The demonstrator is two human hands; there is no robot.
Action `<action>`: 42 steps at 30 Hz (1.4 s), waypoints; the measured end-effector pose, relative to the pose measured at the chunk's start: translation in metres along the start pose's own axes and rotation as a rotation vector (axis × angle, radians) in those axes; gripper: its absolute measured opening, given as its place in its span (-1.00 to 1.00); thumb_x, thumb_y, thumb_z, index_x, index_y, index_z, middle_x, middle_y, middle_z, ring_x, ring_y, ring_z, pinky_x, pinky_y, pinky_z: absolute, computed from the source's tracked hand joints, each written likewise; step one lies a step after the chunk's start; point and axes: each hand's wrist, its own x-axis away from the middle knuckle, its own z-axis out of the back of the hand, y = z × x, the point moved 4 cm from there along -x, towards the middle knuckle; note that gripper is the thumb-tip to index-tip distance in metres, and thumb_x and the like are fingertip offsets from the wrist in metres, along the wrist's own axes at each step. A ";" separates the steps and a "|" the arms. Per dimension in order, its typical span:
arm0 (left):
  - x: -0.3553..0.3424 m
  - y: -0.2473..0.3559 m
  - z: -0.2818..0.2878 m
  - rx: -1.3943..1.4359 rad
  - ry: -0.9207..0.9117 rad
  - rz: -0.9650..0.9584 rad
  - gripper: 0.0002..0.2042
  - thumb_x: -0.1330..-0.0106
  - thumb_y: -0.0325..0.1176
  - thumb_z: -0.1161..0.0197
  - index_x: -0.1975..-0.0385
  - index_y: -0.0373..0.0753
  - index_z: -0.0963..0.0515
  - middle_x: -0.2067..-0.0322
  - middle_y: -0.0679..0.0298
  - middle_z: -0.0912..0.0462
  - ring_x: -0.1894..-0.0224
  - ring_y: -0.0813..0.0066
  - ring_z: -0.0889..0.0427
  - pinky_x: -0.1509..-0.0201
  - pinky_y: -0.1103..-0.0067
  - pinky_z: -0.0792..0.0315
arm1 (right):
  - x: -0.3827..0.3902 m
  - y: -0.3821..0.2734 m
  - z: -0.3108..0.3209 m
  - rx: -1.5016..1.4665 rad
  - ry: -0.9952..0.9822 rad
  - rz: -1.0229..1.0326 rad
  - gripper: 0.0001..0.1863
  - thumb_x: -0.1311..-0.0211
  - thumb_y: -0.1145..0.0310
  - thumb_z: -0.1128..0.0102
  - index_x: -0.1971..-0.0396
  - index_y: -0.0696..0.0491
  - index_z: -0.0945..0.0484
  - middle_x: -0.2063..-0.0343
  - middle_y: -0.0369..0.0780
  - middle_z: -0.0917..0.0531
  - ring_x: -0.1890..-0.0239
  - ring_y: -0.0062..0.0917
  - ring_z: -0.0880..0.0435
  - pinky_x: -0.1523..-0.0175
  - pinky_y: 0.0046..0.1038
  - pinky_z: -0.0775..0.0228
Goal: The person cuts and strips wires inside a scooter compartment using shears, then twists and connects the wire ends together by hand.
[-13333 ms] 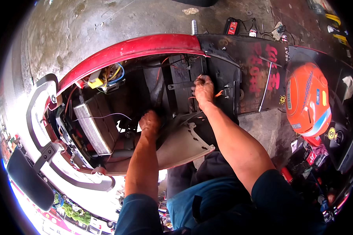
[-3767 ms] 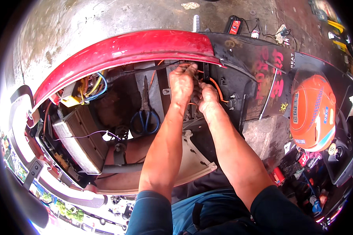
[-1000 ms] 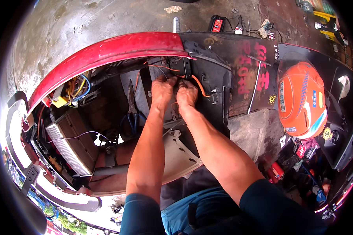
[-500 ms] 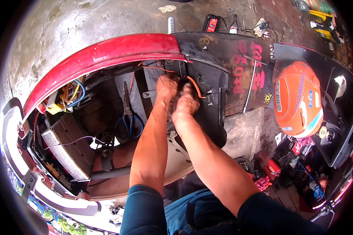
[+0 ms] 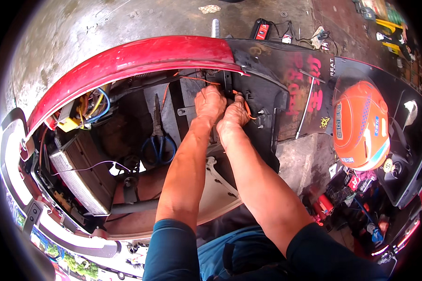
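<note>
Both hands are close together inside the open cavity of a vehicle, beneath a red body panel (image 5: 140, 54). My left hand (image 5: 210, 102) is closed, and a thin orange wire (image 5: 192, 78) runs along the cavity to its fingertips. Beside it, my right hand (image 5: 235, 113) is curled round a thicker orange strand (image 5: 250, 114), which shows above and to the right of the fingers. What lies between the two sets of fingertips is hidden. Scissors with blue handles (image 5: 158, 149) rest in the cavity left of my left forearm, blades pointing away from me.
An orange helmet (image 5: 361, 129) sits at the right on a dark surface. A T-shaped metal rod (image 5: 305, 105) lies on the black panel (image 5: 286, 70). Colored wires (image 5: 91, 107) bunch at the left, above a finned metal block (image 5: 82, 175). Tools and cables lie on the floor beyond.
The view has shifted slightly, so most things sit further right. My right hand has curled in nearer the orange strand; my left hand stays beside it.
</note>
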 end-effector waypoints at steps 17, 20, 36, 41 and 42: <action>0.003 -0.031 -0.016 1.103 -0.153 0.170 -0.85 -0.16 -0.48 -0.12 0.35 -0.40 -0.55 0.47 0.20 -0.60 0.46 0.50 -0.53 0.38 0.59 -0.42 | 0.028 -0.003 0.012 0.275 -0.513 0.219 -0.80 -0.20 0.38 -0.05 0.22 0.12 -0.50 0.40 -0.32 -0.58 0.44 -0.66 -0.51 0.41 -0.63 -0.36; -0.005 -0.033 -0.014 0.827 -0.023 -0.141 -0.81 -0.14 -0.37 -0.17 0.37 -0.38 -0.59 0.46 0.15 -0.63 0.43 0.49 -0.56 0.32 0.55 -0.42 | 0.026 -0.031 -0.014 0.594 -0.683 0.654 -0.74 -0.10 0.51 -0.07 0.17 0.17 -0.53 0.38 -0.22 -0.60 0.39 -0.58 -0.55 0.32 -0.62 -0.40; 0.012 -0.015 -0.018 1.449 0.135 0.218 -0.82 -0.03 -0.56 -0.12 0.34 -0.42 -0.54 0.52 0.24 -0.58 0.55 0.58 -0.50 0.44 0.68 -0.42 | -0.023 -0.050 -0.089 1.684 -0.856 0.870 -0.64 0.02 0.65 -0.03 0.13 0.24 -0.53 0.27 -0.10 -0.65 0.19 -0.48 -0.61 0.03 -0.53 -0.40; 0.018 -0.014 -0.024 1.586 0.152 0.257 -0.84 -0.05 -0.57 -0.16 0.34 -0.44 -0.53 0.50 0.26 -0.59 0.55 0.59 -0.50 0.43 0.68 -0.43 | -0.033 -0.047 -0.076 1.543 -0.962 0.744 -0.65 0.01 0.65 -0.03 0.13 0.26 -0.52 0.29 -0.11 -0.64 0.21 -0.51 -0.60 0.07 -0.53 -0.41; 0.019 -0.013 -0.023 1.593 0.155 0.255 -0.84 -0.05 -0.57 -0.16 0.34 -0.44 -0.53 0.50 0.26 -0.59 0.55 0.59 -0.50 0.43 0.68 -0.43 | -0.025 -0.051 -0.071 1.517 -0.969 0.696 -0.67 0.00 0.63 -0.06 0.15 0.27 -0.53 0.29 -0.10 -0.64 0.21 -0.50 -0.60 0.07 -0.53 -0.41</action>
